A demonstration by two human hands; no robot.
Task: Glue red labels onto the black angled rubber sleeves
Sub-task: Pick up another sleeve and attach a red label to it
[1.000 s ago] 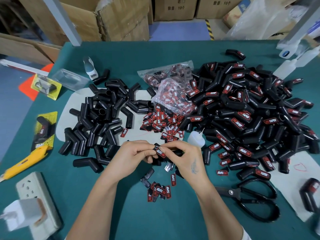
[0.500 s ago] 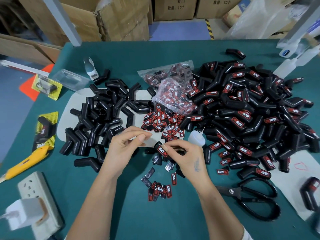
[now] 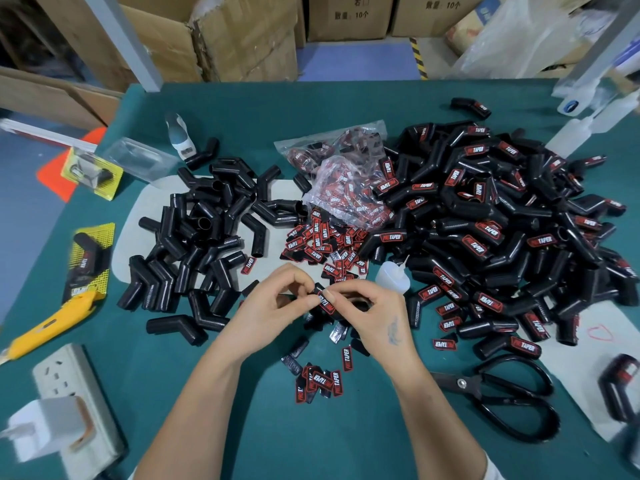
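My right hand (image 3: 375,317) grips a black angled rubber sleeve (image 3: 356,304) with a red label (image 3: 326,301) on its upper end. My left hand (image 3: 277,308) pinches that same labelled end from the left, fingertips on the label. A pile of plain black sleeves (image 3: 204,237) lies to the left, a far bigger pile of labelled sleeves (image 3: 491,230) to the right. Loose red labels (image 3: 325,245) are heaped just beyond my hands, with a few more (image 3: 320,377) near my wrists. A small glue bottle (image 3: 391,277) lies by my right hand.
Black scissors (image 3: 502,400) lie at the right front. A yellow utility knife (image 3: 52,323) and a power strip (image 3: 74,407) sit at the left front. Clear bags of labels (image 3: 346,188) lie behind the label heap. Cardboard boxes (image 3: 242,39) stand beyond the green table (image 3: 311,438).
My left hand drew away from the sleeve half a second ago and has now come back to pinch the labelled end. My right hand kept holding the sleeve.
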